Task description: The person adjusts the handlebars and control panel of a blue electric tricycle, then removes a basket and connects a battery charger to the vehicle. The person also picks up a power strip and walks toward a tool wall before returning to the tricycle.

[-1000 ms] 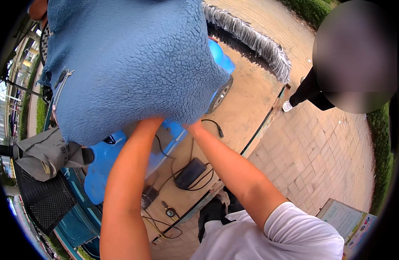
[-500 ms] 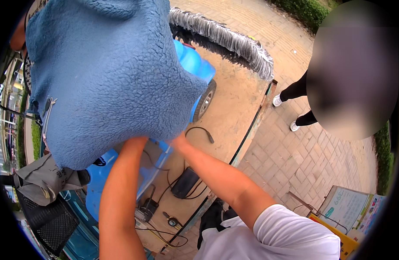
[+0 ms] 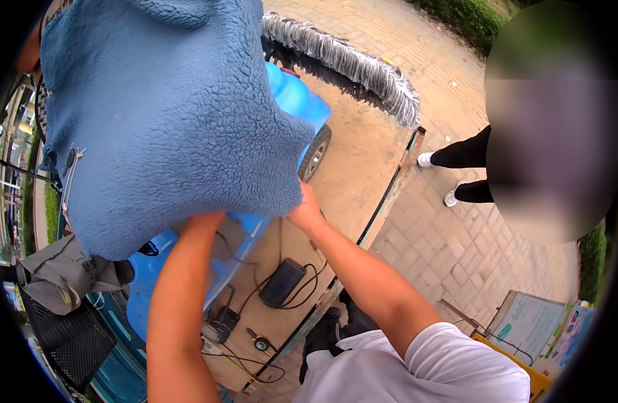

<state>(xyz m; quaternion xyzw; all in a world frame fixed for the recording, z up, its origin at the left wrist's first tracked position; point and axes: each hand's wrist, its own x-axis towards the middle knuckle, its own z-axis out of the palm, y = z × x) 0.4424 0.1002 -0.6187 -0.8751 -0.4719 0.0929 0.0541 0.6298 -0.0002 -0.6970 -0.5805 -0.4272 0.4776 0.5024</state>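
A blue fleece cloth (image 3: 161,121) drapes over blue plastic bodywork (image 3: 289,91) with a black wheel (image 3: 316,154) on a tan platform (image 3: 369,161). My left hand (image 3: 208,221) reaches beneath the cloth's lower edge, its fingers hidden. My right hand (image 3: 302,205) touches the cloth's lower right edge, fingers mostly out of sight behind it. Below them lie a black box (image 3: 282,283) with cables, a small metal device (image 3: 225,322) and a round gauge (image 3: 262,344).
A grey shaggy duster (image 3: 342,57) rests along the platform's far edge. A person (image 3: 463,154) in black trousers stands on paving at right, beside a hedge. Grey fabric (image 3: 67,272) hangs over a dark basket at left. A sign board (image 3: 524,326) stands lower right.
My right hand has moved up and right along the cloth's edge. The cloth and platform sit further left in view than a second ago, and more of the person's legs shows.
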